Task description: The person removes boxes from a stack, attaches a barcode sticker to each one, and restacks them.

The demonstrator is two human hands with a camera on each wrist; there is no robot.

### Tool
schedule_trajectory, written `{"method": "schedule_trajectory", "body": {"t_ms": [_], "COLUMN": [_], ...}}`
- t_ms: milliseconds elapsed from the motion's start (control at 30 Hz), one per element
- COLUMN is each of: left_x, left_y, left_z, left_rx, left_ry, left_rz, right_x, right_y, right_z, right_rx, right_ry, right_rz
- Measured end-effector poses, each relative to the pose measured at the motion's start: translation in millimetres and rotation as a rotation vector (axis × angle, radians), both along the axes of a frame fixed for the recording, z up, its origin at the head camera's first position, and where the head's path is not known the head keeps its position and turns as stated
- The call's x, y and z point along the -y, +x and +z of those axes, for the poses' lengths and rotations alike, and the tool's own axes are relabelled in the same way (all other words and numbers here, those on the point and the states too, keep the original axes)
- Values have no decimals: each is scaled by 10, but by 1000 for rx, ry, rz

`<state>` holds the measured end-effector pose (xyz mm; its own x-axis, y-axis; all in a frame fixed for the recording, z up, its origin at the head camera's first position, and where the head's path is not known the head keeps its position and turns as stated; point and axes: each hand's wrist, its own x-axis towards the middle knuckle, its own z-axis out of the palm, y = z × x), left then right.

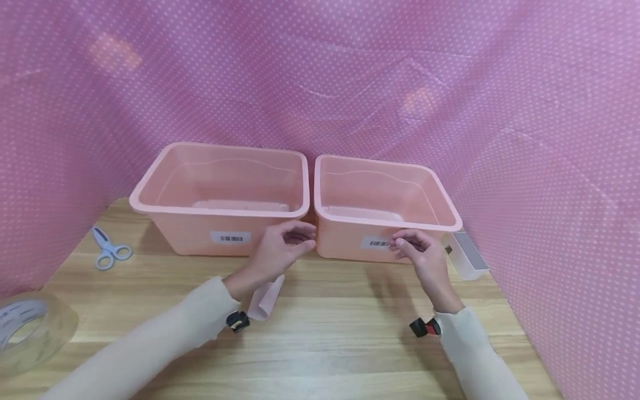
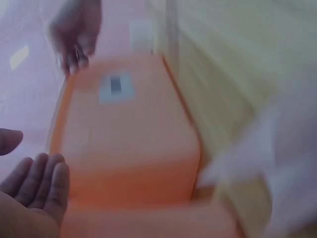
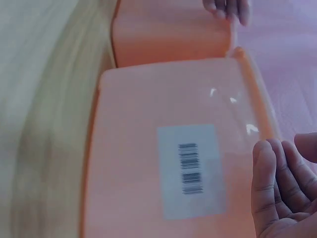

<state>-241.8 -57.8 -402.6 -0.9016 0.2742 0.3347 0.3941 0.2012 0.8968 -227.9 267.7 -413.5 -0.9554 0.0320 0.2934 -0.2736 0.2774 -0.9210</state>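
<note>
Two pink plastic bins stand side by side, the left bin (image 1: pixel 185 233) and the right bin (image 1: pixel 345 240), each with a barcode label on its front. My left hand (image 1: pixel 282 247) hovers by the front right corner of the left bin, fingers loosely bent with nothing between them. Before the right bin's barcode label (image 3: pixel 193 171) is my right hand (image 1: pixel 422 253), its thumb apart from the fingers and nothing held. Whether either hand touches a bin I cannot tell. Under the left wrist lies a folded pale pink piece (image 1: pixel 266 300), blurred in the left wrist view.
Blue-handled scissors (image 1: pixel 107 247) lie at the left on the wooden table (image 1: pixel 320 344). A big roll of clear tape (image 1: pixel 55 322) sits at the near left. Beside the right bin is a white box (image 1: pixel 467 255). Pink dotted cloth (image 1: pixel 350 72) surrounds the back and sides.
</note>
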Motion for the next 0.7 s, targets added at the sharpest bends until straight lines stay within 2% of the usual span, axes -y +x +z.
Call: {"method": "schedule_trajectory", "body": {"t_ms": [67,100,200,267,400,500,567,633,700], "left_x": [138,218,500,735,1237,1619,1854,2050,2214], "left_y": [20,21,-15,-52,-124,-180,-228,-257,-283], "left_z": [31,47,104,166,297,352,350,336,310], "left_rx": [-103,-176,-371,-423,-421,-411,-399,-323,-250], "left_ry": [-21,-30,-61,-81,-94,-98,-93,-108,-118], "left_rz": [22,39,130,220,424,550,604,650,661], "right_x": [-38,-61,-148,-213,-425,-652,-811,-948,-1051], "right_y": [18,25,43,36,-30,-108,-161,-206,-242], "right_z": [58,91,198,279,450,563,614,641,654], "right_rx": [-30,-46,-96,-123,-176,-172,-145,-118,-83], "right_ry": [-4,-7,-23,-56,-163,-247,-270,-270,-229], "right_rz": [-26,-41,-97,-144,-263,-356,-403,-450,-485]}}
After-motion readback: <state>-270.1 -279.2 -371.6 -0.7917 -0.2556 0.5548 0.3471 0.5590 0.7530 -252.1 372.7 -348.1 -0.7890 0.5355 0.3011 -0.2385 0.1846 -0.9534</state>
